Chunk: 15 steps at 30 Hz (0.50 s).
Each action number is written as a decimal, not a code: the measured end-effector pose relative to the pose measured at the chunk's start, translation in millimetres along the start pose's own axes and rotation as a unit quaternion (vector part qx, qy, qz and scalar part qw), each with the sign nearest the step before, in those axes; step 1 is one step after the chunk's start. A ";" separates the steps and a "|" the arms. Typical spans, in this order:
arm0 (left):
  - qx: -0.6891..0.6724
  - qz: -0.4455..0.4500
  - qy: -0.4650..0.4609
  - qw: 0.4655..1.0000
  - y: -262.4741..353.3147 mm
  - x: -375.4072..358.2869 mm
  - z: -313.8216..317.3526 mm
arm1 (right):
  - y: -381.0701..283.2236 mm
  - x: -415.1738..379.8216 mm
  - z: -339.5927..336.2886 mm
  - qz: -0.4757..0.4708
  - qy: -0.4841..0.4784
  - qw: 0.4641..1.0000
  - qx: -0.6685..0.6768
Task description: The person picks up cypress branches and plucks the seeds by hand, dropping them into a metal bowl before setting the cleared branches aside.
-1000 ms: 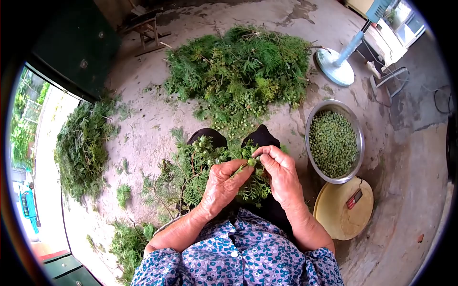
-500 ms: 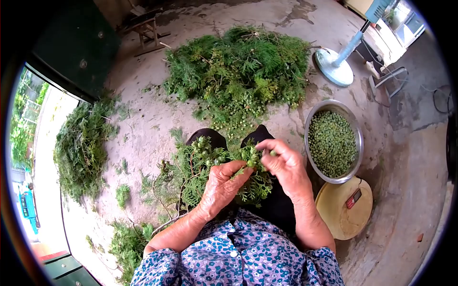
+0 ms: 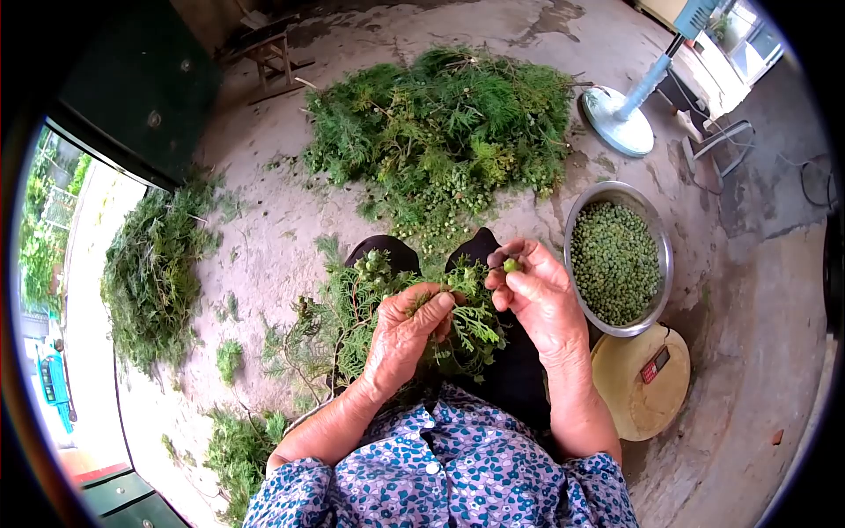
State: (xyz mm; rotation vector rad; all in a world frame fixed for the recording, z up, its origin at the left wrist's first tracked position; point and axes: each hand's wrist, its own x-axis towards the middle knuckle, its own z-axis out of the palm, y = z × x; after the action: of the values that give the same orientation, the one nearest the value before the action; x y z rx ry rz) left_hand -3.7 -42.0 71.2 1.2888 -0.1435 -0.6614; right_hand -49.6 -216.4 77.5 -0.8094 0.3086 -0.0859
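Note:
My left hand is closed, with thumb and fingers pinching a leafy cypress branch. Flat green sprays of it spread across my lap on both sides of the hand, and pale green cones cluster near its upper end. To the right, my right hand is raised apart from the branch. A small round green cone sits between its thumb and curled fingers. Beyond that hand stands a metal bowl holding many green cones.
A big heap of cut branches lies ahead on the concrete floor, loose cones at its near edge. Another branch pile is at left. A round yellowish stool top carries a small red device. A fan base stands far right.
My right hand has moved right and slightly down, away from the branch, with a green cone in its fingers. My left hand has shifted slightly and still grips the branch.

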 end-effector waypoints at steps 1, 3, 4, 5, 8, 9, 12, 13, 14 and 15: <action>-0.007 0.003 -0.006 1.000 -3.2 1.3 -2.5 | 0.6 -2.4 -0.7 0.010 -0.006 1.000 -0.013; -0.040 0.006 0.006 0.999 -3.7 1.4 -0.3 | 2.0 -7.6 -2.8 0.029 -0.016 0.999 -0.039; -0.041 0.003 0.014 0.999 -2.3 1.0 0.2 | 1.9 -8.3 -6.6 0.027 -0.015 0.999 -0.038; -0.042 -0.002 0.022 0.999 -0.9 1.0 0.1 | 1.8 -8.7 -12.4 0.025 -0.012 0.999 -0.037; -0.055 -0.010 0.026 0.998 -4.3 2.6 -5.6 | -1.6 -12.3 -18.1 -0.026 0.066 0.997 -0.035; -0.055 -0.005 0.036 0.998 -5.1 3.2 -4.5 | -4.4 -14.9 -26.3 -0.020 0.039 0.999 -0.029; -0.058 0.010 0.049 0.997 -8.5 4.8 -3.0 | -10.0 -29.1 -37.2 0.004 0.036 0.995 -0.096; -0.054 0.016 0.049 0.997 -9.6 5.2 -3.4 | -12.6 -36.3 -35.5 0.013 0.043 0.985 -0.166; -0.050 0.025 0.050 0.997 -10.2 5.7 -3.9 | -13.8 -42.0 -35.1 0.021 0.048 0.970 -0.236; -0.052 0.031 0.047 0.997 -10.1 5.6 -3.2 | -9.8 -45.6 -35.5 -0.009 0.044 0.952 -0.303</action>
State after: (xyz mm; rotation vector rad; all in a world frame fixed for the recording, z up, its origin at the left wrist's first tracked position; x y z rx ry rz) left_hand -1.6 -43.5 59.5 1.2083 -0.0709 -0.5460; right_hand -103.4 -239.2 72.5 -1.4218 0.4192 -0.0434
